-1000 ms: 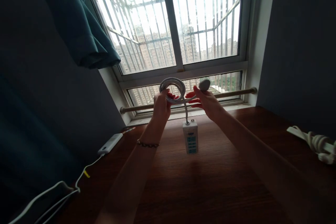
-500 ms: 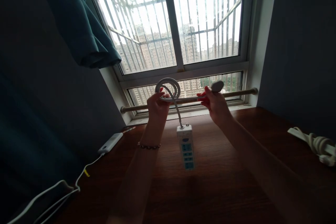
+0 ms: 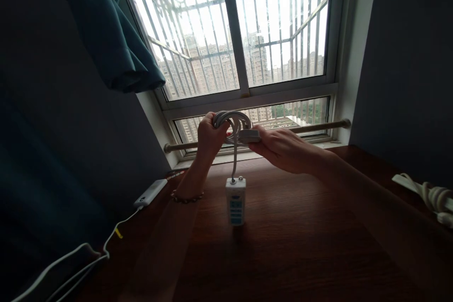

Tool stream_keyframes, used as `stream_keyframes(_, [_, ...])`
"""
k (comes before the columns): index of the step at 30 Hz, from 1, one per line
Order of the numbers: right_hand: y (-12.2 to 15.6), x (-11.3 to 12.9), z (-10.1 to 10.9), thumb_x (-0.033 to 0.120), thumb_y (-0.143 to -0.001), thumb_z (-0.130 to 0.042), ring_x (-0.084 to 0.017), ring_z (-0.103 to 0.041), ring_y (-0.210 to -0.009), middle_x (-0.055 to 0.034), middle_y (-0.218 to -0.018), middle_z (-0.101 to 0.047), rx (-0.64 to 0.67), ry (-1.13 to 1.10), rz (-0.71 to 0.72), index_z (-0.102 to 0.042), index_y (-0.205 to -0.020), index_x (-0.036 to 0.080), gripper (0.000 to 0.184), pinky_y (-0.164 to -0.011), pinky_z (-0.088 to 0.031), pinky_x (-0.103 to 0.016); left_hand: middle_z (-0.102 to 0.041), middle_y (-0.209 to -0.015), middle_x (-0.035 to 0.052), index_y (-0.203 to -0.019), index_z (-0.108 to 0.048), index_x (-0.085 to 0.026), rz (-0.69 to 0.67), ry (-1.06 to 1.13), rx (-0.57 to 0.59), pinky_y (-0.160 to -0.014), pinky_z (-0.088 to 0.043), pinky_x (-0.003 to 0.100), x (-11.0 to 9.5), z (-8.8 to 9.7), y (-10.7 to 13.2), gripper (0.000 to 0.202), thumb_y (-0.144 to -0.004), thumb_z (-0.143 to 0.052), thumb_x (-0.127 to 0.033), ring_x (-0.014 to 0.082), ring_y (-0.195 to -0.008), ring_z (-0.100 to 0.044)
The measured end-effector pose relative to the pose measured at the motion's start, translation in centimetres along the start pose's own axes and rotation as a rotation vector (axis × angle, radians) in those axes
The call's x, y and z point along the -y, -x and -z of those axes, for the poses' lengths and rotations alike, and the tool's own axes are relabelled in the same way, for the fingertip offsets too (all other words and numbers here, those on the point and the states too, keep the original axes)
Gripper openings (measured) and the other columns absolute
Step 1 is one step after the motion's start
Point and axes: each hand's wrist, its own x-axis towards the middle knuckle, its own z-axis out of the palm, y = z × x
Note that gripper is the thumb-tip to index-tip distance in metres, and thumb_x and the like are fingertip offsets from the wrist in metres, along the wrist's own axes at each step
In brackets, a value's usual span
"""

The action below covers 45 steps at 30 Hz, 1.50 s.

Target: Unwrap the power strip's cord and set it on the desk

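My left hand (image 3: 211, 136) grips a coiled white power cord (image 3: 226, 115) near the window, thumb and fingers closed round the loops. From the coil the cord runs straight down to a white power strip (image 3: 235, 203) with blue socket faces, which hangs over the wooden tabletop. At the right side of the loops, my right hand (image 3: 279, 147) is closed on the cord's plug (image 3: 249, 136), with the fingertips partly hidden behind it. Both hands are close together at the coil.
A wooden table (image 3: 300, 226) spreads below. On its left lie a white power bank (image 3: 151, 193) and a white cable (image 3: 122, 221). A cord-wrapped white strip (image 3: 424, 193) lies at the right. Behind are a rail (image 3: 318, 126), a barred window and a blue curtain (image 3: 116, 52).
My right hand has moved left with the plug, up to the coil. The cord now forms more loops in my left hand, and the power strip has swung slightly left.
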Motion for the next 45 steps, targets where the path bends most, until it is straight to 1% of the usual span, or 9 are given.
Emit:
stream_keyframes(8, [-2.0,0.4,-0.1,0.048,-0.095,-0.028,-0.018,-0.057,-0.063,-0.0054,-0.072,-0.062,0.199,0.212,-0.050,-0.058,-0.082,0.019,0.044,-0.052,-0.024,-0.027,-0.050,-0.051,-0.0048,-0.066,-0.049,-0.018,0.004,-0.015,0.307,-0.039,-0.033,0.017,-2.2,-0.5,0.2,0.016,-0.064,-0.065,-0.016,0.0106,-0.044,-0.045])
stream_keyframes(13, [-2.5,0.3,-0.2,0.050,-0.092,-0.034,-0.021,-0.058,-0.067,-0.0090,-0.081,-0.064,0.204,0.231,-0.177,-0.065,-0.090,0.021,0.043,-0.055,-0.028,-0.027,-0.052,-0.061,-0.0034,-0.073,-0.051,-0.019,0.023,0.154,0.497,-0.045,-0.035,0.018,-3.2,-0.3,0.5,0.022,-0.066,-0.072,-0.020,0.0114,-0.053,-0.047])
stream_keyframes(19, [-2.2,-0.6,-1.1,0.055,-0.088,-0.041,-0.020,-0.057,-0.066,-0.0088,-0.075,-0.063,0.055,0.203,-0.270,-0.067,-0.081,0.018,0.046,-0.054,-0.028,-0.027,-0.050,-0.065,-0.0028,-0.077,-0.054,-0.019,-0.016,0.156,0.521,-0.050,-0.035,0.019,-3.1,0.1,0.7,0.020,-0.071,-0.072,-0.023,0.0120,-0.058,-0.045])
stream_keyframes(23, [-1.8,-1.1,-2.2,0.060,-0.075,-0.058,-0.016,-0.051,-0.054,-0.0029,-0.052,-0.052,-0.213,0.020,-0.440,-0.058,-0.056,0.016,0.048,-0.053,-0.029,-0.027,-0.050,-0.067,-0.0022,-0.079,-0.054,-0.020,-0.037,0.154,0.495,-0.051,-0.034,0.019,-3.1,0.0,0.9,0.018,-0.073,-0.070,-0.024,0.0123,-0.060,-0.042])
stream_keyframes(28, [-1.1,-0.7,-3.4,0.059,-0.054,-0.074,-0.018,-0.055,-0.060,-0.0048,-0.076,-0.059,-0.641,-0.170,-0.569,-0.050,-0.099,0.012,0.069,-0.053,-0.038,-0.027,-0.049,-0.069,-0.0022,-0.080,-0.053,-0.020,-0.086,0.171,0.504,-0.054,-0.035,0.020,-3.2,-0.1,1.3,0.016,-0.076,-0.068,-0.023,0.0129,-0.062,-0.042])
stream_keyframes(32, [-1.0,-1.0,-3.7,0.061,-0.058,-0.070,-0.028,-0.057,-0.075,-0.0099,-0.088,-0.060,-0.605,0.005,-0.556,-0.047,-0.109,0.011,0.075,-0.065,-0.043,-0.036,-0.055,-0.081,0.0004,-0.084,-0.057,-0.020,-0.102,0.202,0.515,-0.059,-0.038,0.022,-3.4,0.0,1.7,0.018,-0.073,-0.071,-0.023,0.0150,-0.069,-0.048])
stream_keyframes(36, [-1.1,-2.0,-3.8,0.043,-0.070,-0.068,-0.025,-0.049,-0.105,-0.0094,-0.114,-0.054,-0.556,-0.111,-0.089,-0.049,-0.113,0.015,0.056,-0.086,-0.041,-0.034,-0.053,-0.106,0.0063,-0.091,-0.061,-0.020,-0.147,0.243,0.615,-0.073,-0.041,0.025,-3.9,0.4,1.7,0.024,-0.070,-0.073,-0.023,0.0203,-0.089,-0.051])
stream_keyframes(38, [-1.2,-2.4,-4.1,0.035,-0.074,-0.066,-0.018,-0.053,-0.098,-0.0058,-0.112,-0.056,-0.524,-0.270,0.047,-0.049,-0.114,0.017,0.047,-0.083,-0.042,-0.026,-0.052,-0.104,0.0064,-0.090,-0.062,-0.019,-0.178,0.205,0.656,-0.073,-0.041,0.025,-3.9,0.6,1.5,0.023,-0.070,-0.073,-0.022,0.0205,-0.089,-0.050])
stream_keyframes(45, [-2.4,-2.3,-6.3,0.035,-0.067,-0.066,-0.011,-0.051,-0.057,0.0037,-0.065,-0.056,-0.714,-0.257,-0.322,-0.052,-0.082,0.018,0.027,-0.055,-0.036,-0.020,-0.052,-0.109,0.0037,-0.089,-0.059,-0.022,-0.145,0.248,0.460,-0.076,-0.043,0.026,-1.5,-1.1,2.2,0.024,-0.070,-0.073,-0.020,0.0190,-0.091,-0.052])
